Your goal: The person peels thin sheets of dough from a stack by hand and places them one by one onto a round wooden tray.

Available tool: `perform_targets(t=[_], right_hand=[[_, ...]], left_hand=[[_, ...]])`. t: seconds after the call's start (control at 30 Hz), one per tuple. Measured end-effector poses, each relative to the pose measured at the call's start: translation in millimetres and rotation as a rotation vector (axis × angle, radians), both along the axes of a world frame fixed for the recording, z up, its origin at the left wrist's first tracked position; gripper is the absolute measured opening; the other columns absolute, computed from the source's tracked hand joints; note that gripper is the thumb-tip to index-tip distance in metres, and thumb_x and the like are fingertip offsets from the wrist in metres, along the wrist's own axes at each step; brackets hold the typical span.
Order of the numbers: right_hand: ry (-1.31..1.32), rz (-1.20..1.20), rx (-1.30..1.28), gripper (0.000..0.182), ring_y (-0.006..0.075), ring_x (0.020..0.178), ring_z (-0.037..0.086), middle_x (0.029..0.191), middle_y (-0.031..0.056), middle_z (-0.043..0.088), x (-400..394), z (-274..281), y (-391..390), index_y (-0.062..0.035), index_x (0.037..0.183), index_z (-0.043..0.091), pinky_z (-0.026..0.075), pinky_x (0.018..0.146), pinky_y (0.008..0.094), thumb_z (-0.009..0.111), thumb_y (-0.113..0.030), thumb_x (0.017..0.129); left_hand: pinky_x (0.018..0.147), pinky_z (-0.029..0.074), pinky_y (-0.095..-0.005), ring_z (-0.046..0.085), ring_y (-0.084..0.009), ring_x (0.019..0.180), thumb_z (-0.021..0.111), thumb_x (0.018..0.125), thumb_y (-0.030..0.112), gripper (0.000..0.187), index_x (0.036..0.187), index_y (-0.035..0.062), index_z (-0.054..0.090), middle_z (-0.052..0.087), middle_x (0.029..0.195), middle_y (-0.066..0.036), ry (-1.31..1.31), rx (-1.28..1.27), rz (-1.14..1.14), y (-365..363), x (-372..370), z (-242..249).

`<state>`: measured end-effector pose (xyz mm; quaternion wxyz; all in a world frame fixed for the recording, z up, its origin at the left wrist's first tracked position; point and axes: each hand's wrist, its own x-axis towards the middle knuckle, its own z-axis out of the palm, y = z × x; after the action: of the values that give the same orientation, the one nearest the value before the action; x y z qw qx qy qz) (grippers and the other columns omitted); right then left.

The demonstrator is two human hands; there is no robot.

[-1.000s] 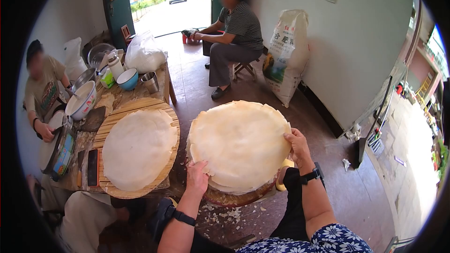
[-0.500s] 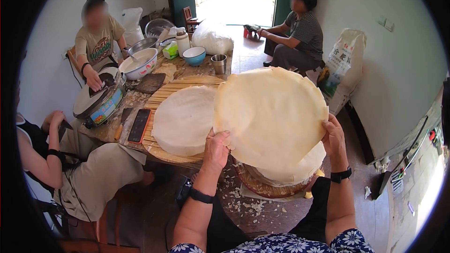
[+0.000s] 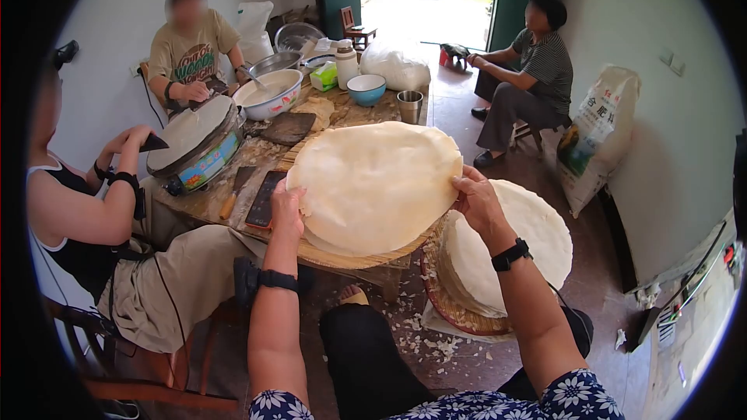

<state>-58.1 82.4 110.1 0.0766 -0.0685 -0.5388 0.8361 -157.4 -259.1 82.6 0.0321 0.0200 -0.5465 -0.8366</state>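
A large round thin flatbread point(image 3: 373, 187) is stretched between my two hands, over the straw mat point(image 3: 350, 258) on the table. My left hand point(image 3: 288, 206) is closed on its left edge, thumb on top. At its right edge my right hand point(image 3: 476, 196) pinches the rim. The pale sheet that lay on the mat is hidden under the held one, apart from what may show at its lower edge. To the right, a thick stack of round flatbreads point(image 3: 521, 245) rests on a woven tray point(image 3: 436, 280), partly behind my right forearm.
A co-worker point(image 3: 194, 47) works at a round griddle point(image 3: 194, 140); another person point(image 3: 85, 187) sits at the left, holding a dark scraper. A third person point(image 3: 537, 70) sits near the door. On the table are a phone point(image 3: 266, 198), a knife point(image 3: 237, 190), bowls point(image 3: 366, 90) and a cup point(image 3: 410, 106).
Both my hands have carried the flatbread left, from above the stack to above the mat, and lowered it. The stack is now uncovered. The view has shifted, and the co-worker's hand has moved on the griddle.
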Motion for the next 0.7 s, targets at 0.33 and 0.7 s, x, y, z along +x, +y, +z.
perform_targets(t=[0.33,0.7], right_hand=[[-0.163,0.033,0.122,0.04,0.0131,0.066,0.061,0.092,0.0076,0.064,-10.9,-37.6,-7.1,-0.0013,0.129,0.045,0.053,0.054,0.0251,0.05,-0.003,0.089],[-0.16,-0.054,0.294,0.046,0.0147,0.078,0.062,0.109,0.0125,0.053,27.7,-35.4,34.1,0.003,0.129,0.043,0.053,0.06,0.0252,0.058,-0.011,0.088]], left_hand=[[0.073,0.051,-0.0339,0.063,-0.0256,0.088,0.055,0.073,-0.008,0.048,0.121,-0.0076,0.05,0.061,0.106,-0.017,-0.102,-0.567,0.321,-27.8,-38.5,-64.1],[0.064,0.054,-0.0451,0.062,-0.0324,0.088,0.049,0.073,-0.007,0.055,0.127,-0.003,0.041,0.056,0.107,-0.019,-0.254,-0.241,0.143,-50.0,-50.8,-63.0]])
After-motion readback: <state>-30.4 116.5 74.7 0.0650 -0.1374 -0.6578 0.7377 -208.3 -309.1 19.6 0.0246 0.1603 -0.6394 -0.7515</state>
